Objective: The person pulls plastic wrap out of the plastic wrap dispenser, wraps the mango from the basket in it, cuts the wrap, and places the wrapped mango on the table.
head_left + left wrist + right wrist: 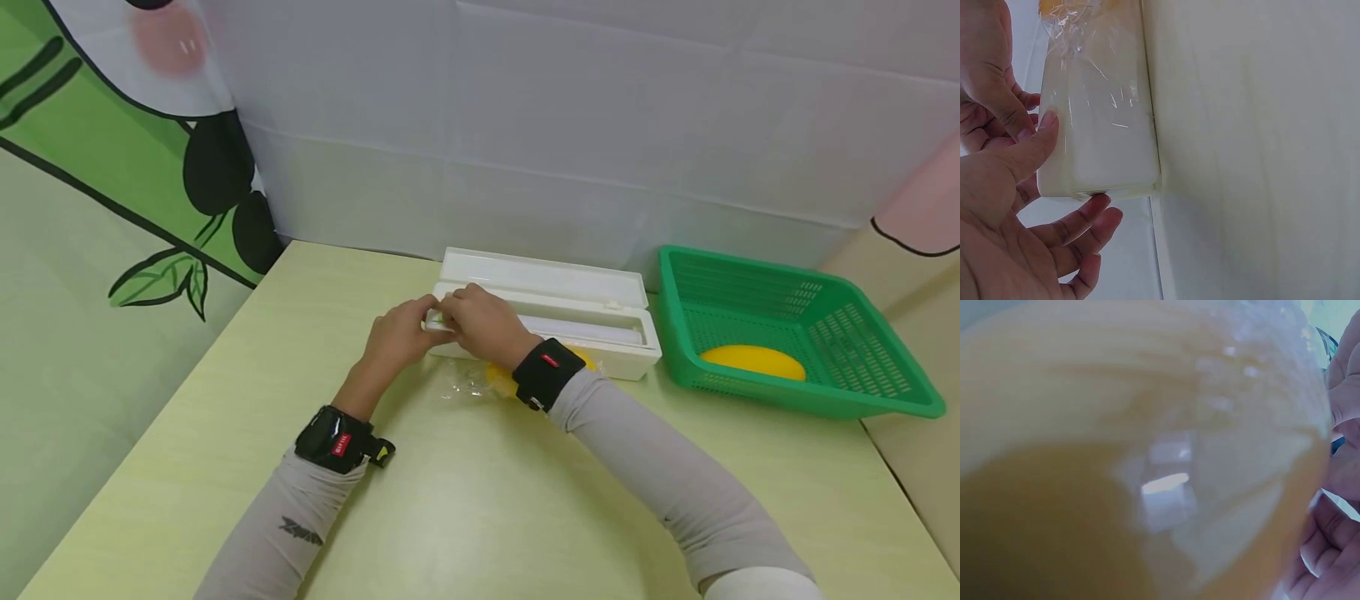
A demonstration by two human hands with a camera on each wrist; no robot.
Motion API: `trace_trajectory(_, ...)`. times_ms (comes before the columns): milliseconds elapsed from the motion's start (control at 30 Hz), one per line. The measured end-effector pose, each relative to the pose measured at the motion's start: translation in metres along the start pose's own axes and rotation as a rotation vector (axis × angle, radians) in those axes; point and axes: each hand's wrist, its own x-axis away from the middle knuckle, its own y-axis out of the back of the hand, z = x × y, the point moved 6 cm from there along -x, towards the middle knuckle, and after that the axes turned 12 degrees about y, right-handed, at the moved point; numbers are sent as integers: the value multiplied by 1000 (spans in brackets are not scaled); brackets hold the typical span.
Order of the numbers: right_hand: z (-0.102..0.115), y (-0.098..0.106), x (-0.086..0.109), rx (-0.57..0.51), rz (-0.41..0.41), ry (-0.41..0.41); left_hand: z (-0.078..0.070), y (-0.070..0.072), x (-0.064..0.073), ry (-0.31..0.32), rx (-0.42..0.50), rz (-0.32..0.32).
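A long white cling film dispenser box lies on the table with its lid raised and a pale roll inside. My left hand grips its left end, thumb on the front face and fingertips at the end face. My right hand bends its fingers over the same end, close to the left thumb; what lies between its fingertips is hidden. Clear film spreads over the box front. Under my right wrist, a rounded yellow thing sits in crinkled film; it fills most of the right wrist view.
To the right of the box stands a green plastic basket with a smooth yellow oval thing in it. A pale wall sheet rises behind the table, and a printed cloth hangs along the left side.
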Motion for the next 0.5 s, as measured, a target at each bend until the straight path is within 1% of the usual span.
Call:
trace_trajectory(233, -2, -1, 3, -16, 3, -8, 2, -1, 0, 15, 28, 10)
trace_trajectory(500, -3, 1, 3, -30, 3, -4, 2, -2, 0, 42, 26, 23)
